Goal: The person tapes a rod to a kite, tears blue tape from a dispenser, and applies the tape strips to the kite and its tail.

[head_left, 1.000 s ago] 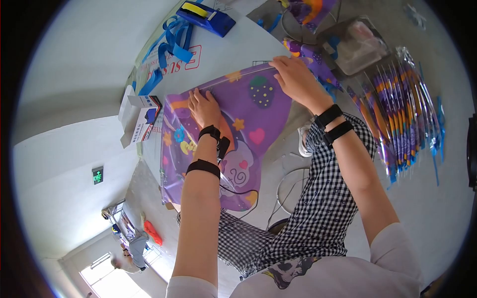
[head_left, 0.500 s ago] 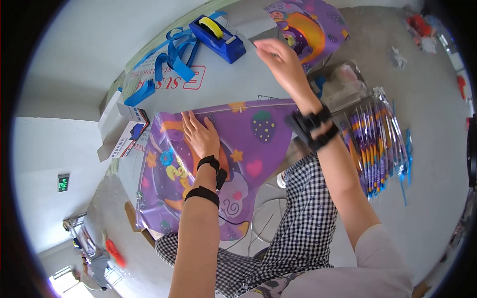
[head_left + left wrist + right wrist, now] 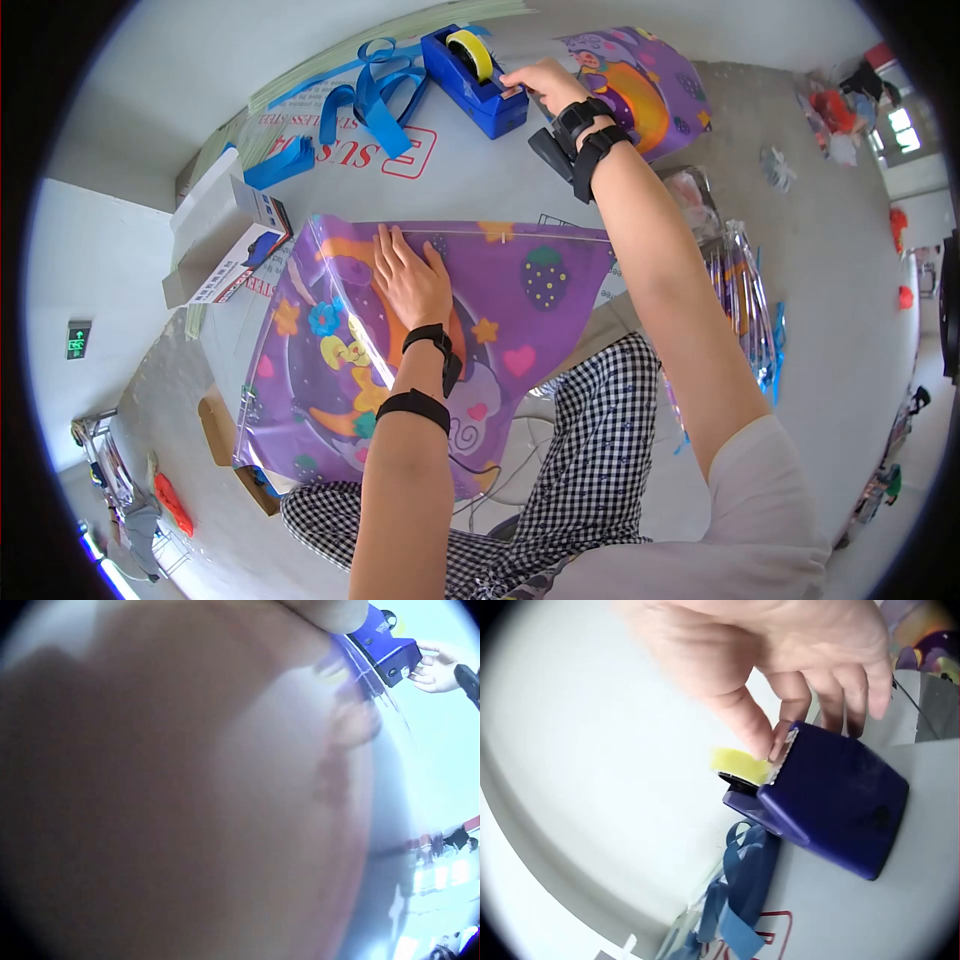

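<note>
Positions by head view. Near part of table [image 3: 480,185]: printed sheet [image 3: 530,310], left hand [image 3: 415,285] resting on it by the far edge. Behind the sheet, on the table: dispenser [image 3: 485,98] with 1 roll of tape [image 3: 477,57] in it; right hand [image 3: 550,85] at its right end, thumb and fingertip on the tape at the cutter. Left of dispenser: ribbon [image 3: 370,103]. Left of sheet's far left corner: carton [image 3: 225,240]. Right of dispenser: 2nd printed sheet [image 3: 655,95]. Right of right forearm: wrapped strips [image 3: 740,290].

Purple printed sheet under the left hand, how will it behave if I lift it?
The purple sheet probably flops, since its lower edge hangs in a curve. Its bright glare suggests a smooth film that may slide.
</note>
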A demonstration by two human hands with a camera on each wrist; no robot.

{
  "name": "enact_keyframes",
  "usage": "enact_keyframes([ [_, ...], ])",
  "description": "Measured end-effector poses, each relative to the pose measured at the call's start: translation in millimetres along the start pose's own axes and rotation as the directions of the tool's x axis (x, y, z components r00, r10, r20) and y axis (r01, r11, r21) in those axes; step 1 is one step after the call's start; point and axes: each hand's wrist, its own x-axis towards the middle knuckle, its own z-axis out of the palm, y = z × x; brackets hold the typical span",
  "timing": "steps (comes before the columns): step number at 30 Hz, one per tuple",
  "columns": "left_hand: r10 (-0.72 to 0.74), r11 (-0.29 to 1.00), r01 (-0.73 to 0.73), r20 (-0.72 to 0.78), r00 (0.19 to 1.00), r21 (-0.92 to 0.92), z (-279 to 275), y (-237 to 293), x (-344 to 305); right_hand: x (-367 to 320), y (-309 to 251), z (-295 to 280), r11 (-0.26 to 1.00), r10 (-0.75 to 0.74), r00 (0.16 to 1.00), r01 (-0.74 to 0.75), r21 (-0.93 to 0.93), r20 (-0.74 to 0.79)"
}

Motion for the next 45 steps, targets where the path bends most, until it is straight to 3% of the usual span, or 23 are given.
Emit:
enact_keyframes([
  [9, 0.002, 1.000, -0.001, -0.017, 1.000, 0.007, 2, -2, 0, -35, -32, 31, 0.999, 0.020, 0.985, -0.012, 0.045, -0.171],
  [12, -0.005, 1.000, 0.005, -0.008, 1.000, -0.008, 2, 0, 1, -23, -13, 23, 0.980, -0.137, 0.970, 0.103, -0.169, -0.200],
  [15, -0.001, 1.000, 0.001, 0.001, 1.000, 0.002, 0, -2, 1, -44, -2, 14, 0.971, -0.113, 0.955, 0.048, -0.234, -0.274],
  [19, 0.009, 1.000, -0.009, -0.022, 1.000, 0.003, 2, -2, 1, -56, 8, 10, 0.991, -0.030, 0.983, 0.005, -0.133, -0.181],
  [25, 0.009, 1.000, -0.009, -0.027, 1.000, 0.003, 5, -3, 1, -56, 19, 12, 0.997, 0.069, 0.979, -0.072, -0.007, -0.192],
  [28, 0.004, 1.000, -0.004, -0.022, 1.000, 0.011, 3, -3, 1, -49, 26, 4, 1.000, -0.018, 0.996, 0.018, -0.001, -0.091],
  [31, 0.003, 1.000, -0.003, -0.024, 1.000, 0.002, 3, -2, 2, -47, 33, 6, 0.998, -0.020, 0.990, 0.012, -0.057, -0.139],
  [34, 0.003, 1.000, -0.003, -0.025, 1.000, 0.008, 3, -2, 1, -39, 41, 15, 0.976, -0.145, 0.973, 0.111, -0.189, -0.177],
  [38, 0.022, 1.000, -0.022, -0.035, 0.999, 0.015, 4, -3, 1, -27, 42, 15, 0.885, -0.179, 0.957, 0.056, -0.462, -0.228],
  [42, 0.028, 1.000, -0.028, -0.042, 0.999, -0.001, 3, -2, -1, -17, 40, 19, 0.778, -0.109, 0.931, -0.139, -0.613, -0.349],
  [43, 0.032, 0.999, -0.032, -0.044, 0.999, -0.001, 5, -1, -6, -48, 34, 18, 0.684, -0.096, 0.933, -0.191, -0.704, -0.346],
  [45, 0.044, 0.999, -0.044, -0.076, 0.996, 0.006, 8, -4, -2, -59, 82, 11, 0.692, -0.190, 0.874, -0.204, -0.693, -0.447],
])
